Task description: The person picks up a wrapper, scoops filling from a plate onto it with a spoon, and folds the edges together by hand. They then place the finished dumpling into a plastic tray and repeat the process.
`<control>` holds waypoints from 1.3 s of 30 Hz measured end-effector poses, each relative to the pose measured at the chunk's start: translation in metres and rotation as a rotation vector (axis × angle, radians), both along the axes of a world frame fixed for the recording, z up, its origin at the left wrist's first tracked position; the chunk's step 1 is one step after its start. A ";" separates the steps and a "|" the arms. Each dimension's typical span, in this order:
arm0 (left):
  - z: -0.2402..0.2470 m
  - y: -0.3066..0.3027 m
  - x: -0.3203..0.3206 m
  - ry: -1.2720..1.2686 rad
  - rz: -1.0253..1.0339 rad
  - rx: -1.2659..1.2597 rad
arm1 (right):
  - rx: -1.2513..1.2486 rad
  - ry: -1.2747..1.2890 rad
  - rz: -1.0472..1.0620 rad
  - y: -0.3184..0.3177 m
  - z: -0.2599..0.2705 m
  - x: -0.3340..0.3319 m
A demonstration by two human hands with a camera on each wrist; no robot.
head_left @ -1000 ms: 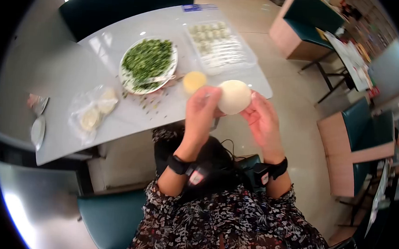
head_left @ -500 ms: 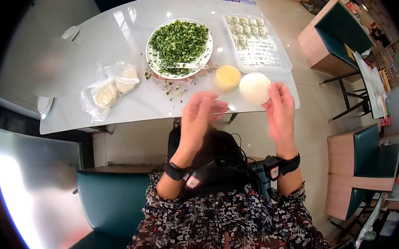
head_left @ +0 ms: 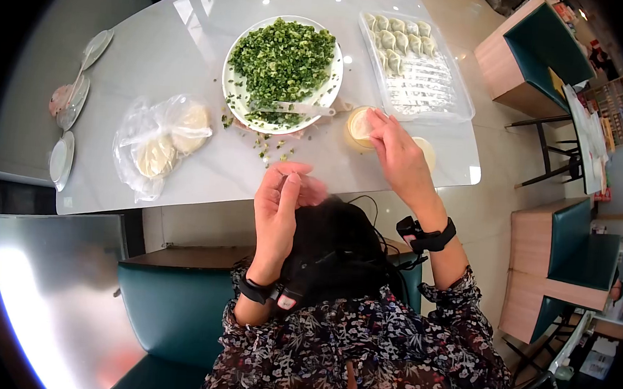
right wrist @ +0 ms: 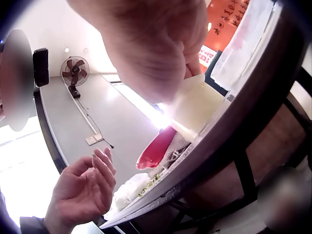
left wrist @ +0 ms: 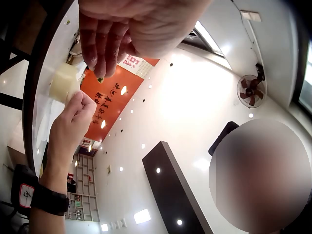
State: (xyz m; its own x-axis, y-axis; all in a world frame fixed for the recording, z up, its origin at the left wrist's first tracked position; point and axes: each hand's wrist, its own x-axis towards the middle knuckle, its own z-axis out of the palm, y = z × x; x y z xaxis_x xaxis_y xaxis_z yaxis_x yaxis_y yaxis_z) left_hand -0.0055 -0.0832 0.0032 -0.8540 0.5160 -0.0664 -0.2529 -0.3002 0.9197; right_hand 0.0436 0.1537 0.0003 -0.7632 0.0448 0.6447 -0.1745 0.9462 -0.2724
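Note:
My right hand [head_left: 399, 157] reaches over a clear cup of yellow liquid [head_left: 356, 137], its fingertips together right at the rim. Beside the cup, a round pale dough wrapper [head_left: 428, 153] shows on the table, partly hidden by that hand. The left hand [head_left: 280, 203] hovers near the table's front edge, fingers loosely bent and holding nothing. The left wrist view shows the right hand [left wrist: 73, 122] with fingertips against the cup [left wrist: 63, 83]. In the right wrist view the left hand [right wrist: 85, 190] is raised with its palm showing.
A plate [head_left: 230, 93] of chopped greens [head_left: 283, 71] has a white-handled utensil [head_left: 295, 109] across it. Behind the cup stands a clear tray [head_left: 430, 113] with several folded dumplings [head_left: 399, 39]. Bagged dough rounds [head_left: 172, 143] and small dishes [head_left: 62, 158] lie on the left.
Both hands held the wrapper; the left let go, then the right set it down beside the cup. The right hand moved left over the cup. The left hand drew back toward the body.

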 end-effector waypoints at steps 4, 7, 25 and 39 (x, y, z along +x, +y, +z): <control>-0.002 0.002 0.000 0.006 -0.044 -0.033 | 0.009 -0.037 -0.015 -0.004 -0.008 -0.003; -0.004 -0.001 -0.002 -0.019 -0.048 -0.046 | -0.011 -0.104 -0.085 -0.009 0.008 -0.004; -0.001 0.000 -0.011 0.029 -0.068 -0.063 | -0.453 -0.409 -0.185 -0.017 0.005 0.004; 0.030 0.068 -0.035 0.212 -0.178 -0.161 | -1.826 -0.133 0.262 -0.008 0.046 0.026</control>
